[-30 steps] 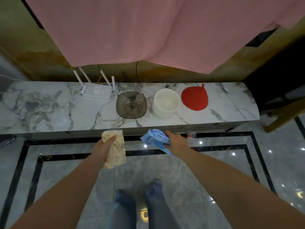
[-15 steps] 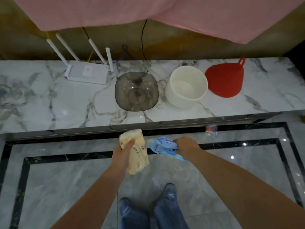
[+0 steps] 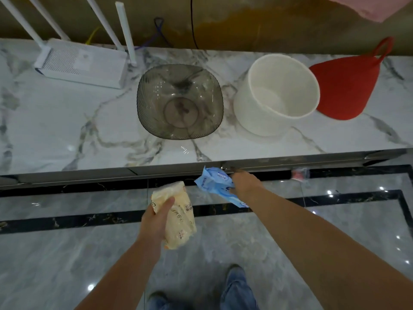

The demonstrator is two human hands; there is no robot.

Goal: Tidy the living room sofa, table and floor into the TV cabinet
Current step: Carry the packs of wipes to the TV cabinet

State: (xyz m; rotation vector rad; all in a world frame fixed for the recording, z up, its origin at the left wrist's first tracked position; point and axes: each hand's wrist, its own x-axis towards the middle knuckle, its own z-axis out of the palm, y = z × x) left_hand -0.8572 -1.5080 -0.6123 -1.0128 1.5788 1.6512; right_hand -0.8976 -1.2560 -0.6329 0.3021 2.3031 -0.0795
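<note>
**2 packets in hand at the cabinet edge**

Your left hand grips a yellow packet, fingers wrapped round its left side, thumb across the front. Your right hand clutches a blue packet, which sticks out to the left of your knuckles. Both packets hang over the floor, just in front of the marble cabinet top, where a smoky glass bowl, a white tub and a red bag stand.

A white router sits upper left; cables trail behind it, and pink cloth hangs at upper right.
</note>
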